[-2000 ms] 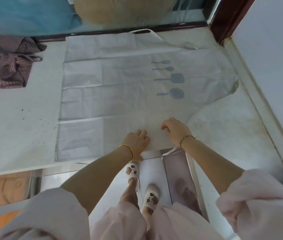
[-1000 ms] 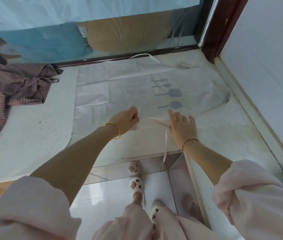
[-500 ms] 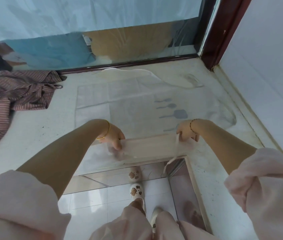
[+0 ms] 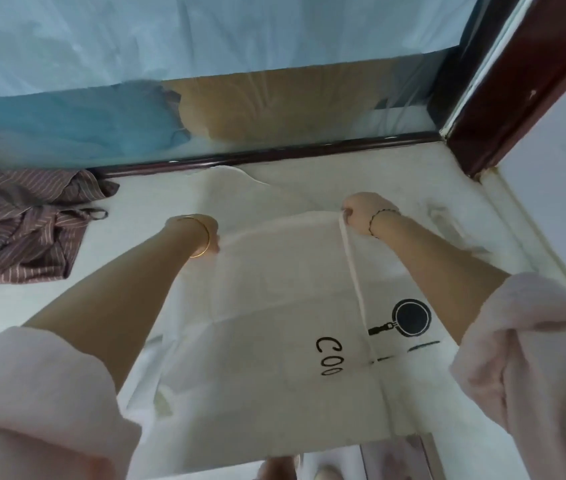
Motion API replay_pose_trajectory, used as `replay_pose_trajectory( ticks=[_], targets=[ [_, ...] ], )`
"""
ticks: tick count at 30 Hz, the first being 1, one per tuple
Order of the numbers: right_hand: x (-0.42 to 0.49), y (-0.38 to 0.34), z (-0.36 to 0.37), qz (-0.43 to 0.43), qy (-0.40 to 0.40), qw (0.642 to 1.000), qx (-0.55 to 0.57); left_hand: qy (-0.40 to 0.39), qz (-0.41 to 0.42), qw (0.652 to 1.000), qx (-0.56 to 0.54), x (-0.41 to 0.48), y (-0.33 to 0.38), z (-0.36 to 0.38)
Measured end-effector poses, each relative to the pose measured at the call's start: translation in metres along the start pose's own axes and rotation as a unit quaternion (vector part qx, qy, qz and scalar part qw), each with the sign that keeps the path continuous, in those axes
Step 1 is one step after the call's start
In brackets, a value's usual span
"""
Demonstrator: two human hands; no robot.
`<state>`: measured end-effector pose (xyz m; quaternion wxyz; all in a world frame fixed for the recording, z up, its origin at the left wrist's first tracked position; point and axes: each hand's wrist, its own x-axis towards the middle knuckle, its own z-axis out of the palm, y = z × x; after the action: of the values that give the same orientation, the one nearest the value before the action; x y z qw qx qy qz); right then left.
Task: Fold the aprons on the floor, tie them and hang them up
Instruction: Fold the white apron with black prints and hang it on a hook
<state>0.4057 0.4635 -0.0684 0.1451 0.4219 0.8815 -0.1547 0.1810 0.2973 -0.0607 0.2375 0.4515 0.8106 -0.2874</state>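
A white apron [image 4: 274, 306] with a black pan print and the letters "COO" lies folded over itself on the pale raised surface. Its near half is turned over toward the far side. My left hand [image 4: 205, 233] holds the turned edge at the left; its fingers are mostly hidden behind the wrist. My right hand [image 4: 361, 211] grips the same edge at the right corner, together with a white tie string [image 4: 352, 271] that trails back toward me across the cloth.
A crumpled brown striped apron [image 4: 25, 223] lies at the left. A glass pane with a dark frame [image 4: 274, 154] runs along the far side, a dark red post [image 4: 503, 81] and a white wall at the right. Tiled floor and my shoes show below.
Both hands lifted the apron's near edge and carried it away from me toward the glass, folding the apron in half; the printed side now faces up.
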Motion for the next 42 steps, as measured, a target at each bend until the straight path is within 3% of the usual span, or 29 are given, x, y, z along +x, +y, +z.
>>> replay_pose_trajectory(
  ticks=[3, 6, 9, 12, 17, 21, 25, 30, 33, 36, 39, 42],
  targets=[
    [0.052, -0.008, 0.034, 0.039, -0.020, 0.999, 0.000, -0.036, -0.028, 0.998, -0.031, 0.042, -0.020, 0.013],
    [0.072, -0.007, 0.063, 0.041, -0.033, 0.999, -0.004, -0.143, -0.020, 0.989, -0.003, 0.057, -0.038, 0.025],
    [0.080, -0.014, 0.076, 0.009, 0.006, 1.000, -0.016, -0.273, -0.017, 0.960, 0.054, 0.062, -0.061, 0.030],
    [0.083, -0.024, 0.081, -0.015, 0.009, 1.000, -0.005, -0.358, -0.070, 0.925, 0.105, 0.067, -0.079, 0.034],
    [0.088, -0.021, 0.083, 0.083, 0.018, 0.996, -0.017, -0.258, -0.088, 0.955, 0.113, 0.085, -0.086, 0.055],
    [0.090, -0.006, 0.074, 0.147, 0.049, 0.986, -0.059, -0.119, -0.105, 0.986, 0.042, 0.087, -0.085, 0.071],
    [0.078, -0.022, 0.077, 0.087, 0.145, 0.982, -0.085, 0.041, -0.163, 0.986, 0.010, 0.081, -0.081, 0.090],
    [0.039, -0.063, 0.092, 0.022, 0.116, 0.993, -0.008, 0.183, -0.189, 0.964, 0.038, 0.060, -0.073, 0.103],
    [0.009, -0.091, 0.104, -0.091, 0.076, 0.993, 0.014, 0.162, -0.245, 0.949, -0.112, 0.045, -0.059, 0.115],
    [-0.018, -0.129, 0.127, -0.169, -0.021, 0.985, -0.030, 0.051, -0.360, 0.870, -0.333, 0.026, -0.059, 0.137],
    [-0.031, -0.153, 0.149, -0.138, -0.048, 0.983, -0.110, -0.018, -0.371, 0.835, -0.406, 0.011, -0.067, 0.165],
    [-0.030, -0.159, 0.157, -0.108, -0.043, 0.985, -0.127, 0.018, -0.351, 0.836, -0.421, 0.006, -0.068, 0.170]
  ],
)
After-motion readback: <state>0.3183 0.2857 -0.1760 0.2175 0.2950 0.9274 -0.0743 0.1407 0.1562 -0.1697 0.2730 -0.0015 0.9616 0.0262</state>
